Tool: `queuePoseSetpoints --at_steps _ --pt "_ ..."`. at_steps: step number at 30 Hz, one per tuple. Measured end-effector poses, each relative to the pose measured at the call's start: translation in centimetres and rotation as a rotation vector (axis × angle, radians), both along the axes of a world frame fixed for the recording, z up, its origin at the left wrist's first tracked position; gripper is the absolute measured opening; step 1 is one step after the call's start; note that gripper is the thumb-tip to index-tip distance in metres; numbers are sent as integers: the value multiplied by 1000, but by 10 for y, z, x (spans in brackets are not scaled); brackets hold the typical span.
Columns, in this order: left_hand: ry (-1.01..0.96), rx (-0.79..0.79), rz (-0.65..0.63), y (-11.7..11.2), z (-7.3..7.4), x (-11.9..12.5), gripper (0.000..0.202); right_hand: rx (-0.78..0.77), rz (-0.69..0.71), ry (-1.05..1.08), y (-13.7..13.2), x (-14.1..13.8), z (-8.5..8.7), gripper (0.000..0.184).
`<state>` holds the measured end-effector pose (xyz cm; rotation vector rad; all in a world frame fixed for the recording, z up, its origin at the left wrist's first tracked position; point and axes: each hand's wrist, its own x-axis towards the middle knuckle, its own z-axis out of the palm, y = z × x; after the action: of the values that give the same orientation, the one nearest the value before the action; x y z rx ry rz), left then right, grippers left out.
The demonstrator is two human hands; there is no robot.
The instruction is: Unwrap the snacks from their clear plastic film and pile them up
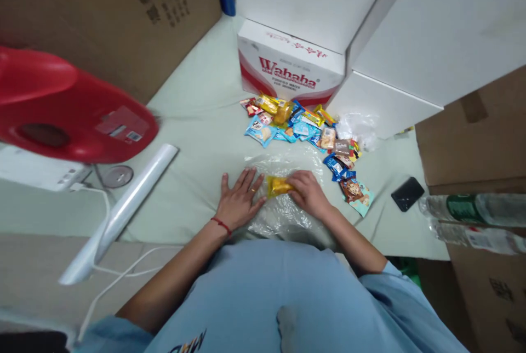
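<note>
My left hand lies flat with fingers spread on the left edge of a clear plastic bag spread on the pale green surface. My right hand is closed on a small yellow snack packet, held over the bag between the two hands. Beyond them lies a pile of several wrapped snacks in blue, yellow and brown wrappers, trailing down to a cookie packet at the right.
A red-and-white Wahaha carton stands behind the snacks, white boxes to its right. A black phone, water bottles and cardboard boxes are right. A red stool, a plastic roll, a power strip and cables are left.
</note>
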<state>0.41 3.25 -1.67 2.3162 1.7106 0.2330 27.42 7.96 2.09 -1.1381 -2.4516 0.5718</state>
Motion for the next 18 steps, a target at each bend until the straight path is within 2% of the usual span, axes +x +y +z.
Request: queuePoseSetpoints --at_steps 2,4,7,9,11,15,18 --pt "7 1 59 -2 1 0 59 -32 -10 -55 -7 -6 -10 38" --pt "14 4 125 -5 1 -2 58 -56 -5 -66 -6 -4 -13 40" --pt "15 -15 150 -11 1 -5 59 -127 104 -46 12 7 -4 37" --pt "16 -31 138 -13 1 -6 60 -158 98 -61 38 15 6 36" --pt "26 -35 135 -13 2 -6 60 -131 -62 -134 75 20 15 35" --pt "51 -24 146 -12 3 -3 58 52 -481 -321 157 19 20 40" --pt "59 -21 150 -11 4 -2 58 162 -578 -404 203 12 17 45"
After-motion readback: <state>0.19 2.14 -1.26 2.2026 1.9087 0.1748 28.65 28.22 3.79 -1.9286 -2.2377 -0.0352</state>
